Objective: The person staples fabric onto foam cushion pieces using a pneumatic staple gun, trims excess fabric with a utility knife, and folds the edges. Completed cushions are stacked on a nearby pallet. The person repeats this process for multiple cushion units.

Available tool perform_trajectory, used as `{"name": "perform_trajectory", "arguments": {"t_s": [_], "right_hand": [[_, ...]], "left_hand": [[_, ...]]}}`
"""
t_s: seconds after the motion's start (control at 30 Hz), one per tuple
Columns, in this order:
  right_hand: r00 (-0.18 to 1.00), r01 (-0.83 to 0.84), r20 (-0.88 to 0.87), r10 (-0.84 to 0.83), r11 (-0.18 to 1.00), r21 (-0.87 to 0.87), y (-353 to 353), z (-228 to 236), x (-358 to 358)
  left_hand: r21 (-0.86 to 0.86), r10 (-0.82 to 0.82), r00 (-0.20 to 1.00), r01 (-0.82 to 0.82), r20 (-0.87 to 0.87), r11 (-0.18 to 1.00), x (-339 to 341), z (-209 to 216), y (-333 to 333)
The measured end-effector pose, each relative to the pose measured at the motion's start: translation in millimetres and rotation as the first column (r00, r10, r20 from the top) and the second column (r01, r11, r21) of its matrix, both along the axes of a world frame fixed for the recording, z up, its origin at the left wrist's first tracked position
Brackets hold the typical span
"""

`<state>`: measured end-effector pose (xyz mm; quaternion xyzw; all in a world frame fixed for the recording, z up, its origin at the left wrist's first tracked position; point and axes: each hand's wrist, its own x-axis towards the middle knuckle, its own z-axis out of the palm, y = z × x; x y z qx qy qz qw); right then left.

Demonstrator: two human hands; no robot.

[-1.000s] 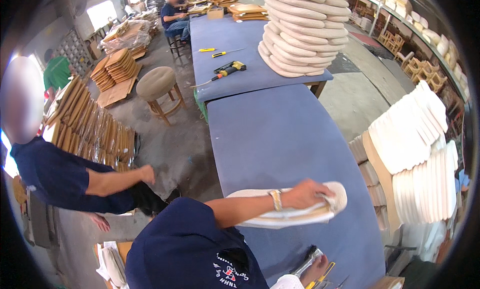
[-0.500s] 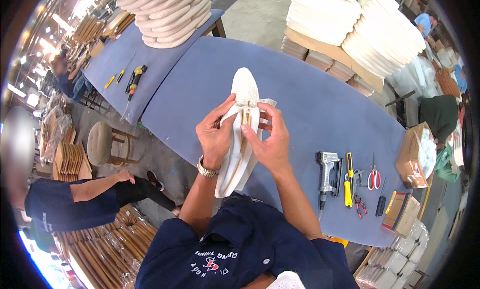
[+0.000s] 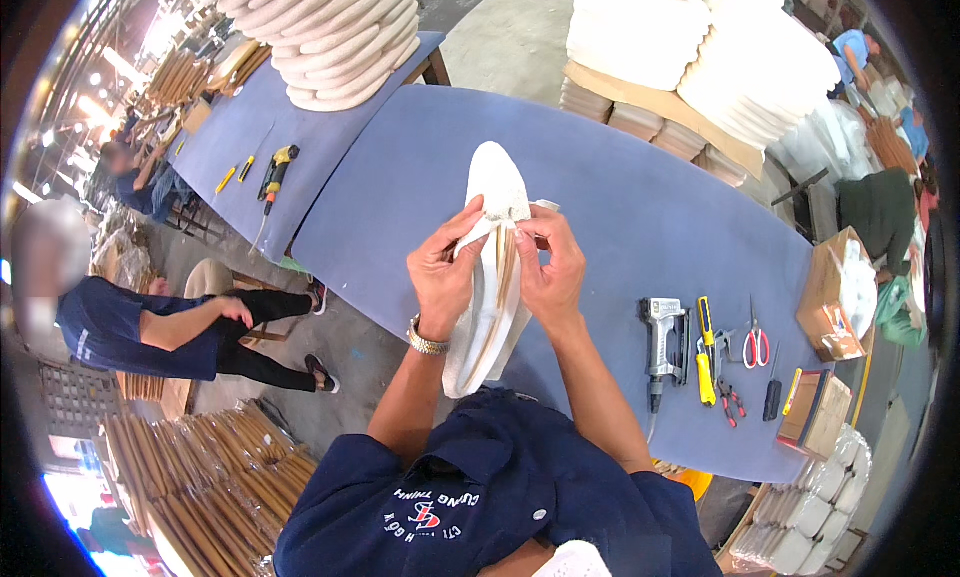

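Note:
Over the near edge of the blue table [image 3: 400, 177], a long, narrow padded piece [image 3: 495, 172] points away from me, rounded at its far end. Off-white fabric wraps it, and a wooden strip [image 3: 505, 267] shows along its open middle. My left hand [image 3: 445, 267] pinches the fabric's left edge near the far end. Opposite it, my right hand [image 3: 552, 267] has thumb and fingers closed on the fabric's right edge, where a loose flap [image 3: 545, 206] sticks out. Both hands nearly meet across the opening.
To the right lie a staple gun [image 3: 661, 342], a yellow-handled tool [image 3: 705, 377], scissors [image 3: 756, 347], pliers [image 3: 727, 407] and a black-handled screwdriver [image 3: 772, 399]. A cardboard box [image 3: 838, 292] stands beyond. Stacked cushions [image 3: 335, 42] rise at far left. A person [image 3: 150, 327] is on the left.
My right hand has shifted inward, now pinching the fabric close to my left hand. The person on the left has turned, showing both legs beside the stool.

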<state>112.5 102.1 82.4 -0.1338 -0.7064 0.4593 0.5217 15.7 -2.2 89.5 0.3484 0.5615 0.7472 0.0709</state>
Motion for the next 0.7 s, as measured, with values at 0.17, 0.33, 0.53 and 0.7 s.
{"name": "perform_trajectory", "arguments": {"t_s": [0.17, 0.33, 0.53, 0.7], "right_hand": [[0.997, -0.013, -0.074, 0.007, 0.996, -0.084, 4, 3, -10], [0.995, -0.069, -0.062, 0.081, 0.982, 0.177, 35, 81, -11], [0.916, -0.378, 0.062, 0.396, 0.805, 0.457, 40, 111, -40], [0.794, -0.543, 0.506, 0.336, 0.767, 0.342, 6, -8, -37]], "left_hand": [[-0.041, 0.076, 0.994, -0.079, -0.072, 0.996, 9, 16, 4], [0.072, 0.247, 0.922, -0.236, -0.298, 0.969, 23, 63, 11], [0.124, 0.521, 0.573, -0.589, -0.633, 0.798, 25, 78, -48], [-0.416, 0.118, 0.732, -0.503, -0.671, 0.757, 2, -56, -84]]}}
